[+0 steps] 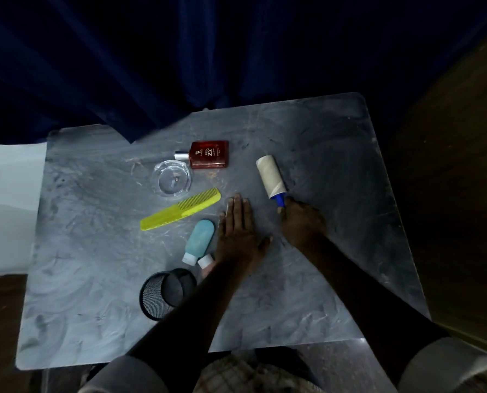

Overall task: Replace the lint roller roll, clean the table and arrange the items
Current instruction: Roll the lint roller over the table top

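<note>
1. We look down on a grey marbled table, backed by a dark blue curtain, where a person's two bare arms reach in from the near edge.
2. The right hand is closed around the blue handle of a lint roller — the roller lies on the table right of centre, its bare cardboard-coloured roll pointing away from us and slightly left.
3. The left hand rests flat on the tabletop, palm down, fingers together and thumb spread toward the right hand, holding nothing.
4. Just left of that hand lies a pale blue squeeze bottle with a white cap; a second white cap shows beside it, its bottle mostly hidden under the forearm.
5. A yellow comb lies diagonally above the blue bottle, and beyond it sits a clear glass dish.
6. A red perfume bottle lies on its side just past the dish, silver cap pointing left.
7. A black mesh cup stands near the table's front — partly covered by the left forearm.
</note>
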A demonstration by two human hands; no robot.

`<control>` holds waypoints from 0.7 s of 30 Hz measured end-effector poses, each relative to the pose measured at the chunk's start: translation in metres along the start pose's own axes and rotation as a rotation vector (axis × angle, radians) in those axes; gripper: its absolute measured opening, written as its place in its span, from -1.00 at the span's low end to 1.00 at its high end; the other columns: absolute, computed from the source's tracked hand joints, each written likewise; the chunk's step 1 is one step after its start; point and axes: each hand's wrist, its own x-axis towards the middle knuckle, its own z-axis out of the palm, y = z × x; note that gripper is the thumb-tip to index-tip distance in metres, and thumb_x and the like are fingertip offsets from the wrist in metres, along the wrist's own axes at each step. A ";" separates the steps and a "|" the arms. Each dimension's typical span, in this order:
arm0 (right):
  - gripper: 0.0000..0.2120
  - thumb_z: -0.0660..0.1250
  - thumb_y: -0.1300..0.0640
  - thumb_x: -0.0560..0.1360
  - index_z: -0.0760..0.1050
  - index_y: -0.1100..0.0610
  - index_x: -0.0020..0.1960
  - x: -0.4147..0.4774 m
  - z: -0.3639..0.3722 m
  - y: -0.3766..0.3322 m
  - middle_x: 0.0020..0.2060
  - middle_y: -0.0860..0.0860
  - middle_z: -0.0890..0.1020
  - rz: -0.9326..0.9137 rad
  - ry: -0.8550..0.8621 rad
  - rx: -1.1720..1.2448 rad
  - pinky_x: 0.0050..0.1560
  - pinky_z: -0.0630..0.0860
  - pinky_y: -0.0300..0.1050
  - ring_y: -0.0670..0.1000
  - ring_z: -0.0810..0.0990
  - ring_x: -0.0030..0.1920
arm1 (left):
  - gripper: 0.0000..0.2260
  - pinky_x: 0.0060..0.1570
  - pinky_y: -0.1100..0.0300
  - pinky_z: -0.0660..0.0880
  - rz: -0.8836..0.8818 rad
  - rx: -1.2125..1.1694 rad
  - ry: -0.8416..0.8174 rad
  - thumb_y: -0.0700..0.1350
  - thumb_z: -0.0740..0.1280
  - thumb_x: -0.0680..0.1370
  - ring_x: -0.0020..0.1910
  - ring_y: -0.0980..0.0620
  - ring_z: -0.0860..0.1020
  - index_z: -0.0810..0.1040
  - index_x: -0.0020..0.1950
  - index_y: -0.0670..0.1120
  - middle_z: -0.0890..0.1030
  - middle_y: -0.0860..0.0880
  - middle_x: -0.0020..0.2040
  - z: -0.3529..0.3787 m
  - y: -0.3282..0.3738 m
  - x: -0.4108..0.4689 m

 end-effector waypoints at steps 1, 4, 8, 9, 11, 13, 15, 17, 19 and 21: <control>-0.65 0.12 -0.05 0.67 0.49 0.10 0.32 -0.002 0.001 -0.005 0.14 0.11 0.69 -0.018 -0.013 -0.001 0.16 0.52 -0.02 0.16 0.67 0.17 | -0.06 0.71 -0.20 -0.02 0.005 -0.007 -0.002 0.32 0.25 0.62 0.76 -0.27 -0.04 -0.07 0.75 -0.21 -0.06 -0.25 0.77 0.000 0.000 0.000; -0.66 0.12 -0.07 0.67 0.50 0.07 0.29 -0.004 0.006 -0.015 0.13 0.09 0.70 -0.042 -0.007 -0.007 0.12 0.53 -0.05 0.14 0.68 0.16 | -0.05 0.71 -0.21 -0.03 0.019 -0.031 -0.011 0.29 0.29 0.62 0.76 -0.28 -0.06 -0.08 0.75 -0.22 -0.08 -0.26 0.76 0.000 -0.002 0.000; -0.63 0.04 -0.05 0.68 0.46 0.07 0.33 -0.008 0.010 -0.022 0.16 0.07 0.68 -0.062 -0.012 -0.047 0.16 0.50 -0.04 0.11 0.66 0.18 | -0.06 0.72 -0.18 -0.05 0.011 -0.004 -0.029 0.30 0.24 0.64 0.76 -0.25 -0.10 -0.14 0.75 -0.21 -0.13 -0.25 0.76 0.001 -0.002 0.002; -0.63 0.03 -0.05 0.69 0.46 0.07 0.33 -0.008 0.011 -0.022 0.16 0.07 0.68 -0.072 -0.007 -0.050 0.16 0.50 -0.04 0.11 0.66 0.18 | -0.06 0.72 -0.18 -0.05 0.010 -0.004 -0.030 0.30 0.23 0.64 0.76 -0.25 -0.10 -0.14 0.75 -0.21 -0.13 -0.25 0.76 0.001 -0.002 0.002; -0.63 0.06 -0.05 0.69 0.48 0.08 0.34 -0.008 0.012 -0.024 0.16 0.07 0.68 -0.091 -0.003 -0.039 0.16 0.50 -0.06 0.10 0.66 0.18 | -0.07 0.72 -0.19 -0.05 0.007 -0.010 -0.033 0.30 0.23 0.64 0.77 -0.24 -0.11 -0.14 0.75 -0.20 -0.14 -0.25 0.76 0.001 -0.002 0.002; -0.65 0.11 -0.03 0.68 0.50 0.10 0.31 -0.008 0.012 -0.026 0.14 0.10 0.69 -0.105 -0.014 -0.002 0.15 0.51 -0.05 0.13 0.66 0.17 | -0.07 0.72 -0.19 -0.06 0.010 -0.008 -0.034 0.30 0.22 0.64 0.76 -0.25 -0.12 -0.15 0.75 -0.20 -0.14 -0.25 0.76 0.001 -0.003 0.002; -0.69 0.16 0.00 0.67 0.53 0.13 0.27 -0.007 0.012 -0.027 0.13 0.14 0.68 -0.101 -0.036 0.044 0.13 0.53 -0.01 0.18 0.66 0.16 | -0.07 0.73 -0.19 -0.07 0.011 -0.015 -0.038 0.30 0.22 0.64 0.76 -0.25 -0.13 -0.15 0.75 -0.20 -0.15 -0.25 0.76 0.000 -0.002 0.001; -0.69 0.16 -0.02 0.67 0.52 0.12 0.27 -0.006 0.009 -0.024 0.14 0.12 0.69 -0.079 -0.027 0.055 0.16 0.52 -0.03 0.15 0.66 0.18 | -0.05 0.72 -0.20 -0.07 0.012 -0.016 -0.046 0.32 0.22 0.64 0.76 -0.24 -0.15 -0.17 0.75 -0.19 -0.17 -0.24 0.76 -0.001 -0.002 0.001; -0.67 0.14 -0.04 0.67 0.50 0.09 0.31 -0.003 0.006 -0.017 0.19 0.10 0.68 -0.044 -0.025 0.063 0.22 0.50 -0.03 0.15 0.64 0.22 | -0.05 0.73 -0.19 -0.08 0.010 -0.015 -0.047 0.33 0.22 0.64 0.76 -0.23 -0.16 -0.18 0.75 -0.18 -0.18 -0.22 0.77 -0.001 -0.002 0.001; -0.64 0.12 -0.03 0.68 0.47 0.10 0.37 0.001 0.002 -0.009 0.25 0.13 0.64 -0.010 -0.041 0.067 0.28 0.48 0.00 0.18 0.61 0.28 | -0.06 0.73 -0.16 -0.10 0.009 -0.013 -0.037 0.35 0.20 0.65 0.77 -0.22 -0.15 -0.17 0.76 -0.16 -0.16 -0.21 0.77 -0.001 -0.003 0.001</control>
